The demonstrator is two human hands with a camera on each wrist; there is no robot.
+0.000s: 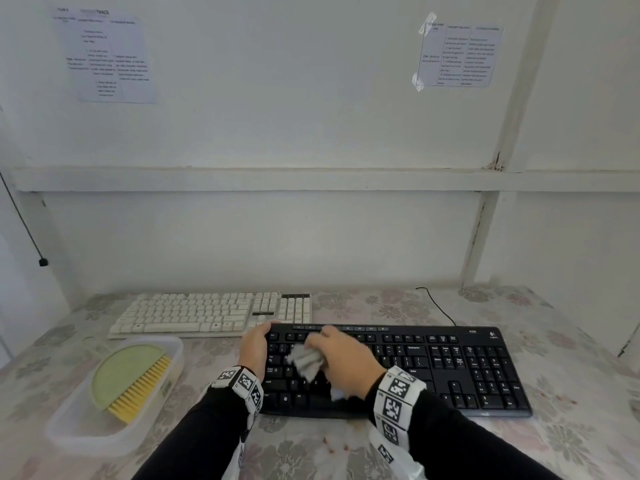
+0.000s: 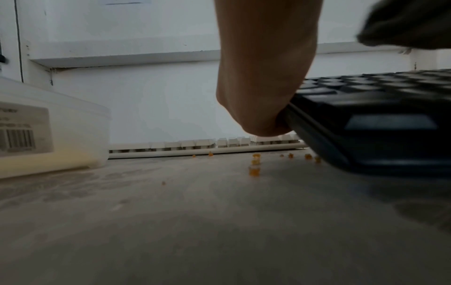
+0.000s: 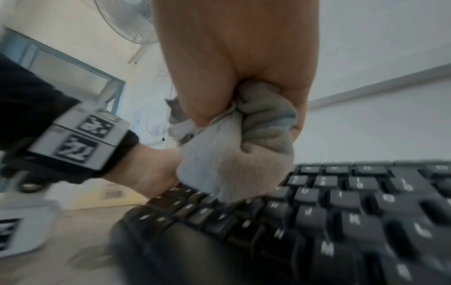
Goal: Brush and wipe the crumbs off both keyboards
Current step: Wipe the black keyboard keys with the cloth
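Note:
A black keyboard (image 1: 450,368) lies near the front of the table, with a white keyboard (image 1: 207,315) behind it to the left. My left hand (image 1: 254,348) grips the black keyboard's left end, thumb over its far corner; the left wrist view shows that edge (image 2: 317,135) tilted off the table. My right hand (image 1: 343,358) clutches a bunched grey-white cloth (image 1: 306,362) and presses it onto the left-middle keys (image 3: 231,194). Orange crumbs (image 2: 255,169) lie on the table between the two keyboards.
A clear plastic tub (image 1: 69,424) at the front left holds a green brush with yellow bristles (image 1: 135,379). A black cable (image 1: 436,306) runs from the black keyboard to the wall. The table has a floral cover (image 1: 571,341).

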